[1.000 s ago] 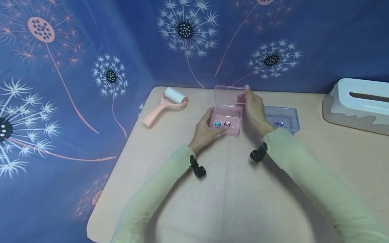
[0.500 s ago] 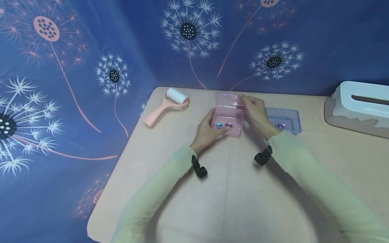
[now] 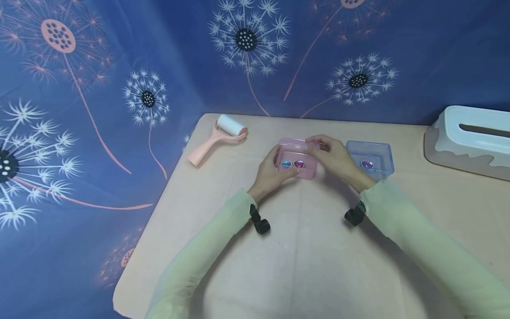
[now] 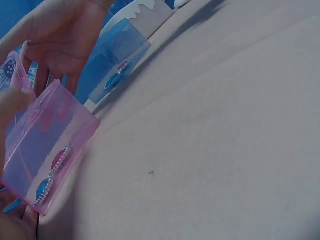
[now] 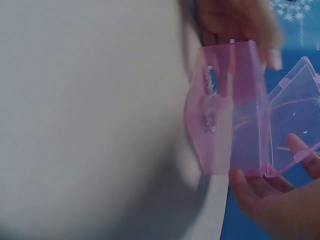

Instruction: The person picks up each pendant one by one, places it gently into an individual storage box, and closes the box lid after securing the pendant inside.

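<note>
A clear pink plastic box stands on the table in the head view, holding a blue gem and a magenta gem with sparkly rims. My left hand grips its left side, thumb across the front. At its right rear corner, my right hand holds the hinged lid, which stands partly raised at a slant in the right wrist view. Just right of that hand is a clear blue box without a raised lid, and a purple gem lies in it.
A peach-handled lint roller with a white roll lies at the table's back left. At the far right sits a white-topped tissue box. Dandelion-print blue cloth hangs along the back and left edges of the pale table.
The pink lid has tilted from upright down toward the box, with my right hand lowering along with it. My left hand keeps its grip on the box.
</note>
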Demonstrator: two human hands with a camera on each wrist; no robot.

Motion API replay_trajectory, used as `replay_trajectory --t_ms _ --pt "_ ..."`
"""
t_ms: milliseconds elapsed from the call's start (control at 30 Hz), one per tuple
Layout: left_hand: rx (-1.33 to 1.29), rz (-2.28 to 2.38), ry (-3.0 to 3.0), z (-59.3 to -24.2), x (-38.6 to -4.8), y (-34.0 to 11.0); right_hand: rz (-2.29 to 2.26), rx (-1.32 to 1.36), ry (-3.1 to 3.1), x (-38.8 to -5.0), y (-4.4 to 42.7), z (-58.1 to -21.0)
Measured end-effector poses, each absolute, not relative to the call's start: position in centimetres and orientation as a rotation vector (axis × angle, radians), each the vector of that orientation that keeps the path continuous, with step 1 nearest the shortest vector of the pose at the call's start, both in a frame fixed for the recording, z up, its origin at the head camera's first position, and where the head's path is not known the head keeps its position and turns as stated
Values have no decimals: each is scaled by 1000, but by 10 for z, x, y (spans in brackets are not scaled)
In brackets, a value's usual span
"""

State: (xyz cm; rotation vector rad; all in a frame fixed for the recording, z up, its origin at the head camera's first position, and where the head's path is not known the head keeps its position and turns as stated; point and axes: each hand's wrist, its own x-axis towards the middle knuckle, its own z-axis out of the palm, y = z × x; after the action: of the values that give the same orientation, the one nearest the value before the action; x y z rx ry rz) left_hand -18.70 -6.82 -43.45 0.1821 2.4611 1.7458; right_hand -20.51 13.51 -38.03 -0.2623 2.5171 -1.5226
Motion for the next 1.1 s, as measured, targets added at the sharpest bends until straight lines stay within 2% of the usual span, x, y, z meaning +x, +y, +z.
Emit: replay_trajectory --t_ms 300,567,867,1100 --pt "308 1751 2483 -431 -186 -73 -1390 -419 2613 -200 139 -388" --pt "185 1763 2477 -432 -185 -71 -1392 -538 2674 -197 137 -399" --pt "141 1754 2485 -433 -186 -68 -1369 -562 2695 -197 137 -403" --pt "174 1697 2550 -434 -185 -67 -1314 -470 2697 -193 135 -403"
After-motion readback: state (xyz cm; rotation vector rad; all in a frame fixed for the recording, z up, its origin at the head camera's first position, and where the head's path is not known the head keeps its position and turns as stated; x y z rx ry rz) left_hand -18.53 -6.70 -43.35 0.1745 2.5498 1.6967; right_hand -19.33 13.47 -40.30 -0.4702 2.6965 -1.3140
